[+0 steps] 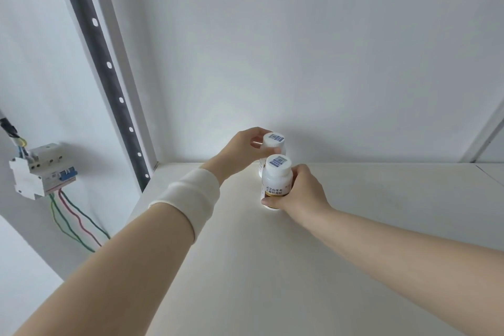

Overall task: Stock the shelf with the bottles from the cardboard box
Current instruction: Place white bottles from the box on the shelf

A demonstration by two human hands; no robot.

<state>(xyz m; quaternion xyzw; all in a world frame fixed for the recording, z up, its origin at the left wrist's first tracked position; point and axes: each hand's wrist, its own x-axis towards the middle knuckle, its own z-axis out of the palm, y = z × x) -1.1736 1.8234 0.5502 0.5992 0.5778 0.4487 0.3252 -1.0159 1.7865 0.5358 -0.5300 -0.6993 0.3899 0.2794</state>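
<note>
Rear bottle behind front bottle (on shelf).

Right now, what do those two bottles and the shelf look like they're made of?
The near bottle, in the right hand, and the far bottle, in the left hand: likely opaque white plastic, smooth, slightly glossy, with paper-looking stickers on the caps. The shelf: matte off-white, even surface; painted metal or laminated board, cannot tell which.

Both hands grip white bottles upright on the shelf — left hand on the far bottle, right hand on the near bottle
</note>
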